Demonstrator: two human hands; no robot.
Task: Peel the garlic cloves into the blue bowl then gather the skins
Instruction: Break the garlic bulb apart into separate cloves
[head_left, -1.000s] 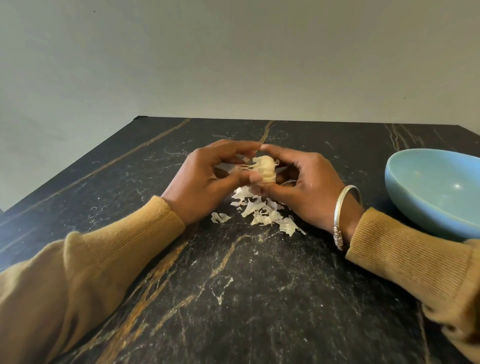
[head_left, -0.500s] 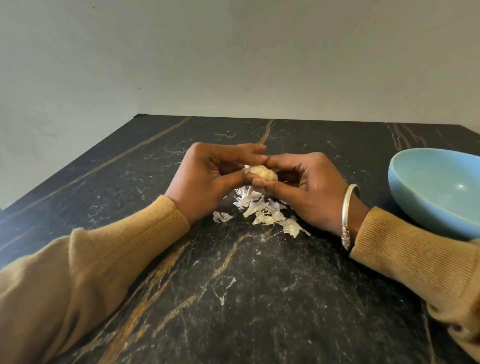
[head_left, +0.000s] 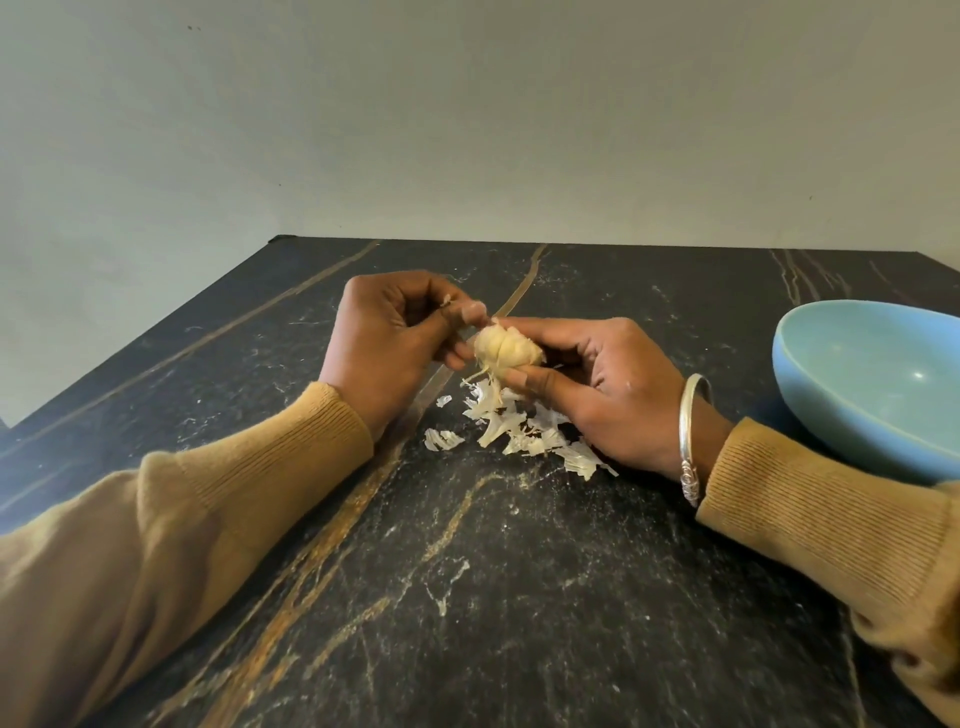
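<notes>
My right hand sits in the middle of the frame, thumb and fingertips curled around the garlic, a pale, partly stripped cluster of cloves held just above the tabletop with thin strands hanging from its lower left. My left hand is just to its left, fingers curled in, thumb and forefinger pinching a small scrap of skin a little above the garlic. Directly below, the skins lie in a loose white heap on the table, with one separate flake just left of the heap. The table is black stone, veined with white flecks and long tan streaks that run from the lower left up toward the far edge. The blue bowl stands at the right edge of the frame, partly cut off, well apart from the skins and beside my right wrist, which wears a silver bangle. Both forearms rest on the stone in mustard knit sleeves. A plain off-white wall fills the upper half of the frame behind the table's far edge.
</notes>
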